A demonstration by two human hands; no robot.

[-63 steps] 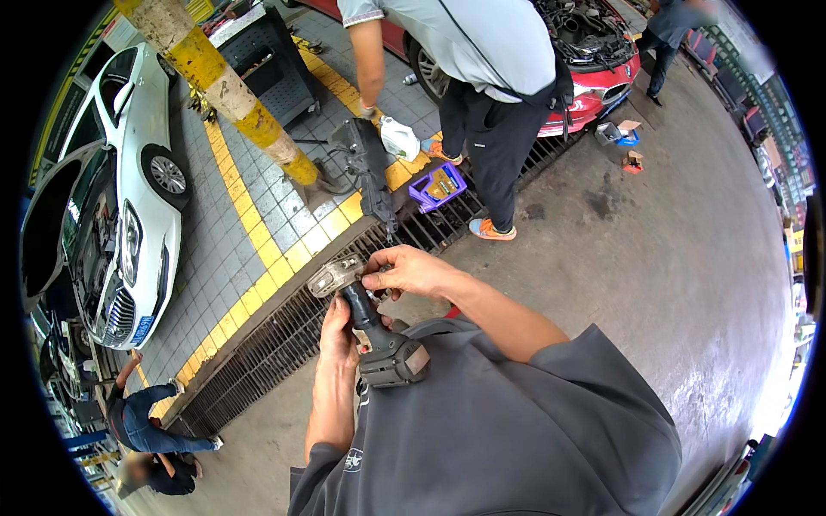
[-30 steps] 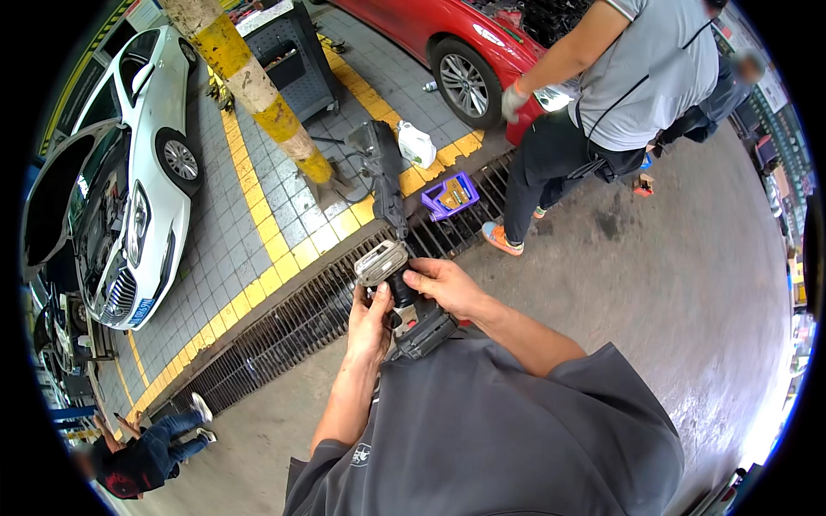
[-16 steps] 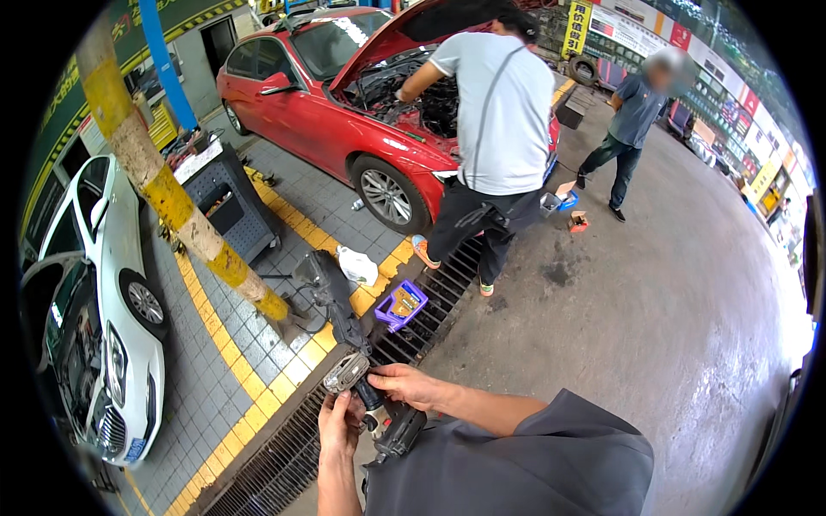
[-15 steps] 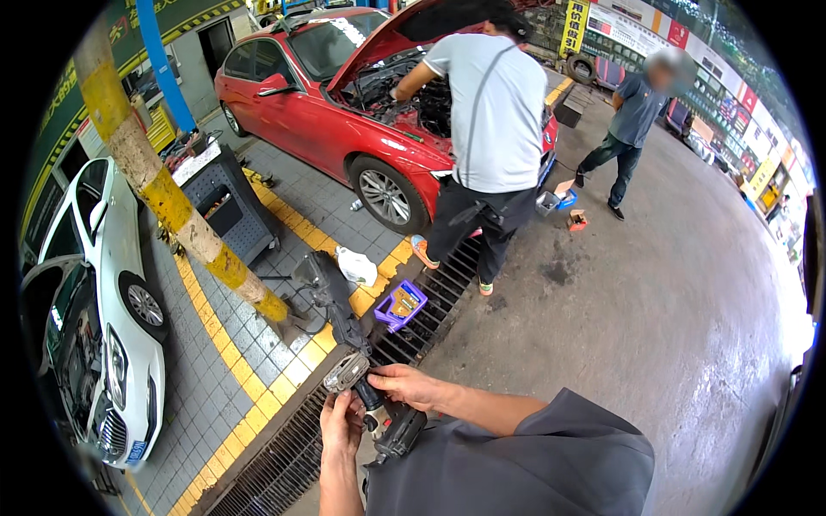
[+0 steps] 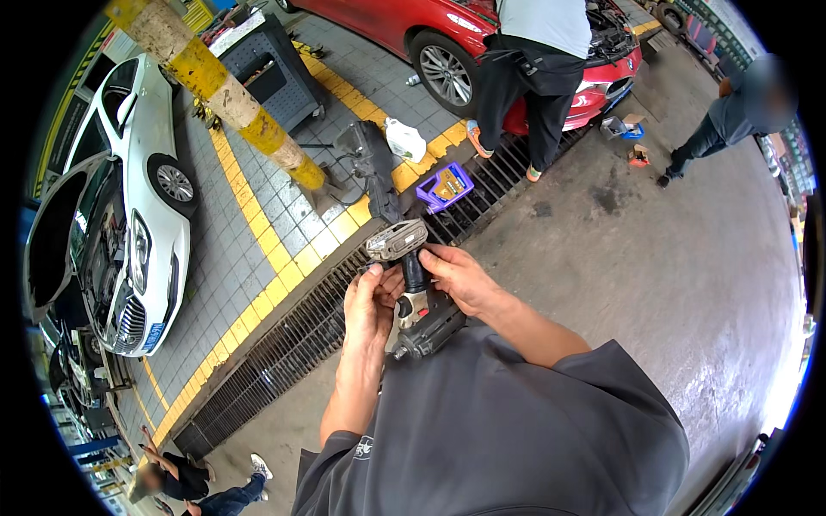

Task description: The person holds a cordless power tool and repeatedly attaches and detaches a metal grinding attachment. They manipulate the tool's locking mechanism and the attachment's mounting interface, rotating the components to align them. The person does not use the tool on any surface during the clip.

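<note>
A cordless impact wrench (image 5: pixel 416 279) is upside down in front of my chest, its grey battery base (image 5: pixel 396 241) uppermost and its dark body and square drive pointing down and to the left. My left hand (image 5: pixel 370 301) grips it from the left, thumb up by the battery base and fingers curled in by the black handle. From the other side, my right hand (image 5: pixel 460 277) closes on the handle just below the base. Part of the fingertips of both hands is hidden behind the tool.
Beyond the floor grating (image 5: pixel 267 370) lie a purple jug (image 5: pixel 447 187), a long black plastic part (image 5: pixel 370 163) and a white jug (image 5: pixel 404 140). A striped post (image 5: pixel 232 95) stands by a white car (image 5: pixel 155 232). A person (image 5: pixel 542 69) stands at a red car (image 5: pixel 379 30); others are around.
My view has tilted down and swung left, so the cars and people shift in it. The wrench stays in both hands, turned slightly, and the left fingers have shifted on it.
</note>
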